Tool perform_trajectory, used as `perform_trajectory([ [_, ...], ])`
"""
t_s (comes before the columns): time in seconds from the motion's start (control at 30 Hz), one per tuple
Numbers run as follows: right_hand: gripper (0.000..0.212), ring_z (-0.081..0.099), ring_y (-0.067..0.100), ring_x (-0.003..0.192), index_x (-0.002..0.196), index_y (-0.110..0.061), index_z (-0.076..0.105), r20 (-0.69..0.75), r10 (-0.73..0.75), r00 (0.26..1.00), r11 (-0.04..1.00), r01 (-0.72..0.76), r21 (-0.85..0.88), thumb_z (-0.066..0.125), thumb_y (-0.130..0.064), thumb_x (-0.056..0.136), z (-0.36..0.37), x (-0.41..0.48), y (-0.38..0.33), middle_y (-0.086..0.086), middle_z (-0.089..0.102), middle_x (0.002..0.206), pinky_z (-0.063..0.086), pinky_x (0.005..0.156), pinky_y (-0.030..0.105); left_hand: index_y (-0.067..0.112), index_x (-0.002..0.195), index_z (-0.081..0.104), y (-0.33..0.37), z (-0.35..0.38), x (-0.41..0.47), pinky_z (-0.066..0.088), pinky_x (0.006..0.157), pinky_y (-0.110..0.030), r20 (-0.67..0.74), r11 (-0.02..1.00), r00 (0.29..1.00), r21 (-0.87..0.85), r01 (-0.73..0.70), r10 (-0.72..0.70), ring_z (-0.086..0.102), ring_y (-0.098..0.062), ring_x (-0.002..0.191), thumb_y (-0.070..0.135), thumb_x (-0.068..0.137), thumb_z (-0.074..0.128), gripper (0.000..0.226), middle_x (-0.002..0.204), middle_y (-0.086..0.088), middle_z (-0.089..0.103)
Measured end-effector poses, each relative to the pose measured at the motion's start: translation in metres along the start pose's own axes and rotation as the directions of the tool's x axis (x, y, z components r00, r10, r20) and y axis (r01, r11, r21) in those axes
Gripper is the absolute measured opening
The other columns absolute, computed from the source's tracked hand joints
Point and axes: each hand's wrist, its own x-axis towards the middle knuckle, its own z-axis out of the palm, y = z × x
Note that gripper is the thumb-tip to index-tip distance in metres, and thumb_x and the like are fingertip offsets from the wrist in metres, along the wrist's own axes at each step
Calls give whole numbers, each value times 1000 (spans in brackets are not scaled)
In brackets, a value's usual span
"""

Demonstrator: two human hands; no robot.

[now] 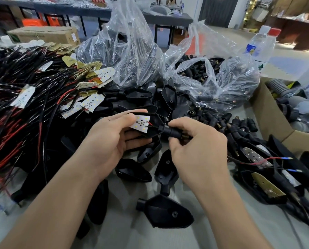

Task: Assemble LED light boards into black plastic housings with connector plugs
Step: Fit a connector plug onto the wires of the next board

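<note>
**Above the bench's middle: board, housing and plug held in two hands**

Just above the grey table, the left hand grips a black housing from below with curled fingers, its thumb pressing the white LED board that lies in the housing's open face. A red wire runs off the board's right edge. To the right, the right hand pinches a black connector plug between thumb and curled fingers, the plug touching the housing's narrow neck. Empty housings lie scattered near the wrists. At far left sits a heap of wired boards. Farther back stand two clear bags, one of housings, one of plugs. A cardboard box sits at right.
</note>
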Motion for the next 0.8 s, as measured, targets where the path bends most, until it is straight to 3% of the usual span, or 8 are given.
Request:
perform_trajectory([
  [0.1,30,68,14,79,108,-44,69,77,55,996,998,-52,-37,70,-37,78,-1,1,2,-18,73,80,57,81,37,13,93,81,0,1,0,62,61,-35,-36,999,999,25,-37,38,77,-24,77,7,101,53,30,92,-13,79],
  [0.27,19,61,8,66,94,-46,67,162,26,986,1000,-26,-1,65,-45,76,-3,3,7,-21,66,70,50,62,27,17,87,81,-4,3,-1,60,57,-30,-82,993,991,69,-96,102,76,-18,70,12,86,68,14,84,-8,78],
  [0.4,17,60,6,68,91,-47,67,182,30,983,999,-33,13,63,-51,75,-2,3,6,-22,65,71,47,60,27,20,85,83,-5,2,-1,61,60,-29,-37,992,992,55,-116,118,77,-19,75,16,70,74,18,88,-10,79],
  [0.6,14,62,6,68,91,-43,68,203,45,978,999,-49,14,67,-50,79,-5,4,6,-21,67,72,53,64,31,4,114,73,1,-5,2,62,66,-31,70,998,997,43,35,-38,77,-21,85,24,81,64,40,104,-16,78],
  [0.73,32,63,5,68,102,-50,63,193,56,980,998,-58,7,67,-58,72,-8,4,1,-29,66,74,55,70,32,5,105,75,4,-7,3,62,59,-30,7,999,1000,35,20,-21,77,-20,74,16,78,64,31,91,-14,79],
  [0.8,33,64,6,70,105,-52,63,201,56,978,998,-54,-18,64,-53,73,-13,6,3,-33,65,79,56,74,32,7,100,76,6,-10,4,61,57,-28,-33,1000,999,11,27,-26,77,-18,72,12,84,63,21,89,-11,79],
])
